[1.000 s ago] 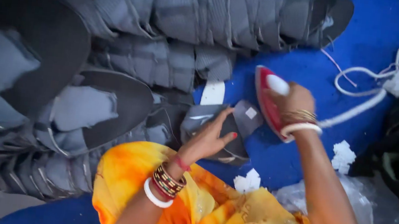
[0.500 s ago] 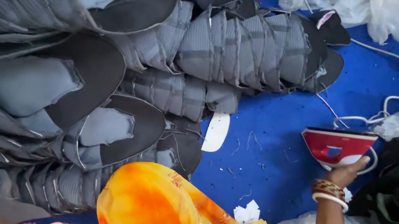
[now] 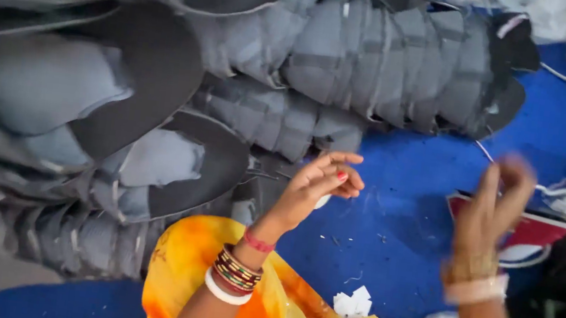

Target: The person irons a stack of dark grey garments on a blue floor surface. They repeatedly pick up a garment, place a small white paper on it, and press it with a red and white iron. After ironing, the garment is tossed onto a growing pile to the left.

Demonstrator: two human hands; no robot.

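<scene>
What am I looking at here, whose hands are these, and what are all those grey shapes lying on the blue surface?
There is no machine: a person wears a camera on the head, so you look down at that person's own hands. The left hand is raised with curled fingers and seems to pinch a small white piece. The right hand is blurred and looks empty, above a red and white iron lying on the blue surface. Overlapping rows of grey and black cut pieces fill the upper left. Orange cloth covers the lap.
</scene>
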